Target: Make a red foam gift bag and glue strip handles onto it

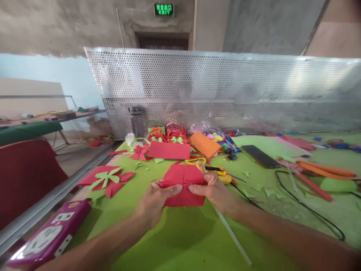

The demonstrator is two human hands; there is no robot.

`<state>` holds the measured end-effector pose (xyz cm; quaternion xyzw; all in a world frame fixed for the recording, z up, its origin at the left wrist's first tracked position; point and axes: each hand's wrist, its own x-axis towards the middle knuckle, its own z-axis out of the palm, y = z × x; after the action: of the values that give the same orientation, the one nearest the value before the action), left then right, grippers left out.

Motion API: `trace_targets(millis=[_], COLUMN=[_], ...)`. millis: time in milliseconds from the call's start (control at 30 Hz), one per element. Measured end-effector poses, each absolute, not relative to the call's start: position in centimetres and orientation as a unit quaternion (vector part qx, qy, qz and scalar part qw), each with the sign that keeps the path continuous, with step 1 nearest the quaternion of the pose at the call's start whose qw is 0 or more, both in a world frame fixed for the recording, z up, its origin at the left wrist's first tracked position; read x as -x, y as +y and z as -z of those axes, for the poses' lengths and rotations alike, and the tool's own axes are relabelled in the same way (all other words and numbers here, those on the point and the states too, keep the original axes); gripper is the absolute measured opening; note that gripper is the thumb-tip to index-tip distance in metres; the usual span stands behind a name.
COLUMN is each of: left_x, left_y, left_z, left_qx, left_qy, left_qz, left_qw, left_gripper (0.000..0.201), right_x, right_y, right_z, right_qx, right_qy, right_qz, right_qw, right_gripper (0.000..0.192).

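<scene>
Near of the red folded paper (184,184) the green desk (175,241) lies bare. Beyond the paper, scissors (197,161), a red sheet (168,150) and an orange sheet (204,144) crowd the way. Right of it, a black cable (304,205) crosses the desk.

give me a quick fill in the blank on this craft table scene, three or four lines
1. Both hands, the left hand and the right hand, hold a folded piece of ____ paper.
2. The black phone lies with its screen facing ____.
3. The sign above the doorway reads ____.
4. The power strip at the table's near left corner is ____ in colour.

Missing words: red; up; EXIT; purple
</scene>
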<state>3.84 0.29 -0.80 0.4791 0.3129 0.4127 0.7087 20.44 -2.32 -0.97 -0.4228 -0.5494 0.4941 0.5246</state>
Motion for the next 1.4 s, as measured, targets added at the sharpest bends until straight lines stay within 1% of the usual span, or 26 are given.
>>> trace_targets(millis=[100, 200, 267, 367, 433, 600, 733, 867, 1000, 1133, 1233, 1400], left_x=[-3.7, -3.6, -3.6, -3.7, -3.7, -3.5, -3.1, -2.8, -2.7, -2.8, -2.8, -2.7], left_y=[0.2, 0.4, 0.4, 0.4, 0.4, 0.1, 0.2, 0.6, 0.7, 0.6, 0.7, 1.0], left_z=[1.0, 1.2, 1.3, 1.5, 1.7, 2.0, 1.9, 1.6, 1.2, 1.2, 1.4, 1.8], left_qx=[-0.469, -0.462, -0.463, -0.461, -0.453, -0.424, -0.45, -0.488, -0.503, -0.504, -0.506, -0.481], left_qy=[0.31, 0.309, 0.307, 0.311, 0.326, 0.384, 0.363, 0.338, 0.328, 0.315, 0.31, 0.305], left_qz=[-0.399, -0.396, -0.387, -0.374, -0.37, -0.386, -0.373, -0.337, -0.327, -0.333, -0.342, -0.354], left_qw=[0.724, 0.731, 0.736, 0.743, 0.743, 0.724, 0.725, 0.731, 0.73, 0.732, 0.729, 0.742], left_gripper=[0.023, 0.03, 0.033, 0.031, 0.031, 0.03, 0.026, 0.035, 0.04, 0.038, 0.036, 0.029], right_x=[-20.4, -20.3, -20.2, -20.1, -20.0, -19.7, -19.5, -19.5, -19.5, -19.4, -19.5, -19.9], right_y=[-2.6, -2.8, -2.8, -2.9, -3.0, -2.8, -2.7, -3.0, -3.2, -3.3, -3.3, -2.9], right_z=[1.2, 1.4, 1.7, 2.1, 2.3, 2.6, 2.2, 1.4, 1.1, 1.3, 1.4, 1.8], right_qx=[0.403, 0.403, 0.408, 0.427, 0.441, 0.44, 0.437, 0.443, 0.443, 0.437, 0.43, 0.45], right_qy=[-0.53, -0.508, -0.495, -0.476, -0.469, -0.478, -0.485, -0.487, -0.502, -0.515, -0.522, -0.506], right_qz=[-0.557, -0.579, -0.579, -0.566, -0.557, -0.553, -0.551, -0.563, -0.554, -0.547, -0.547, -0.543], right_qw=[0.496, 0.495, 0.503, 0.52, 0.524, 0.523, 0.519, 0.5, 0.496, 0.495, 0.493, 0.497], right_gripper=[0.026, 0.027, 0.022, 0.011, 0.009, 0.014, 0.009, 0.01, 0.011, 0.012, 0.008, 0.016])
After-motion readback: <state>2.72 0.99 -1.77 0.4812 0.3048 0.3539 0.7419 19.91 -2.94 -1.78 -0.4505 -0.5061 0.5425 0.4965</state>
